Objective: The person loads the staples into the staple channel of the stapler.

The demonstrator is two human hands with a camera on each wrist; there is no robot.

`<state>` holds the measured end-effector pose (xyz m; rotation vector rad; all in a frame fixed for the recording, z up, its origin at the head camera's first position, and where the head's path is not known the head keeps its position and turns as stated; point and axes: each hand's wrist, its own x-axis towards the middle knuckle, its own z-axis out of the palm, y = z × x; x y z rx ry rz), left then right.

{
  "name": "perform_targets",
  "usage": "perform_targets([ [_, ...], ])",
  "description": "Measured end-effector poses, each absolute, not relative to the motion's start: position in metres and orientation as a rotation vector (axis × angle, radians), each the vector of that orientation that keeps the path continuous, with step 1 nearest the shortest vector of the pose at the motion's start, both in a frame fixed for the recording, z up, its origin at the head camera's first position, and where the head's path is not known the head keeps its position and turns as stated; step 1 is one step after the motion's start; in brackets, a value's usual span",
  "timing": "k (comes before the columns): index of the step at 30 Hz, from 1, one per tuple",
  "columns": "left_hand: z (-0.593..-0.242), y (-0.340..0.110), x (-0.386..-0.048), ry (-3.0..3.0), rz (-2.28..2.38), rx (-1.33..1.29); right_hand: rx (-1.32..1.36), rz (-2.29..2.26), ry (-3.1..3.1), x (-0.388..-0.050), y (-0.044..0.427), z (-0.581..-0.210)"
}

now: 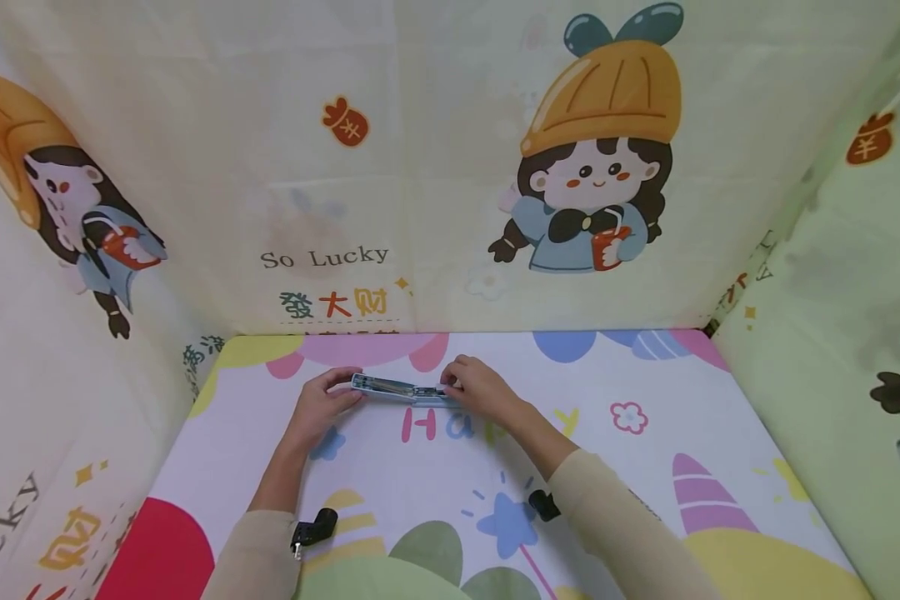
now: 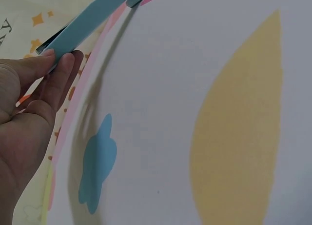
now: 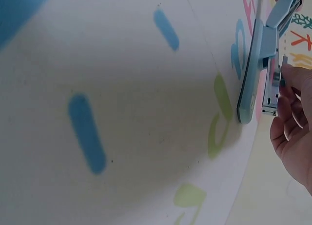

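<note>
A light blue stapler point(image 1: 384, 387) lies folded wide open near the far side of the table, its base point(image 3: 249, 83) on the surface and its metal staple tray exposed. My left hand point(image 1: 322, 406) pinches the end of the raised top arm point(image 2: 85, 27) between thumb and fingers. At the tray, my right hand point(image 1: 483, 390) pinches a small grey strip point(image 3: 284, 62) that looks like staples. The right wrist view has this strip beside the tray's open side; whether it touches the tray is hard to tell.
The table cover point(image 1: 420, 467) is white with printed letters, stars and coloured shapes. Cloth walls point(image 1: 450, 208) with cartoon prints rise behind and at both sides. A small black camera point(image 1: 317, 528) is strapped to the left wrist, another point(image 1: 544, 505) to the right.
</note>
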<state>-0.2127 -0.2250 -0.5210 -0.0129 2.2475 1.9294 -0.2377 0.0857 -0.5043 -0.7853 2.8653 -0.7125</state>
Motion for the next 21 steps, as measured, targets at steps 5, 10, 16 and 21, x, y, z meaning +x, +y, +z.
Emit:
perform_targets([
  [5, -0.521, -0.227, -0.211, 2.257, 1.929, -0.006, -0.783, -0.699, 2.889, -0.236, 0.08, -0.506],
  [10, -0.521, -0.226, -0.212, 2.267, 1.921, 0.005, -0.743, -0.668, 2.926, -0.235, 0.076, -0.507],
  [16, -0.522, -0.224, -0.212, 2.263, 1.923, -0.006, -0.683, -0.648, 2.946, -0.232, 0.072, -0.507],
  [21, -0.522, -0.224, -0.213, 2.261, 1.93, -0.003, -0.654, -0.641, 2.943, -0.231, 0.072, -0.507],
])
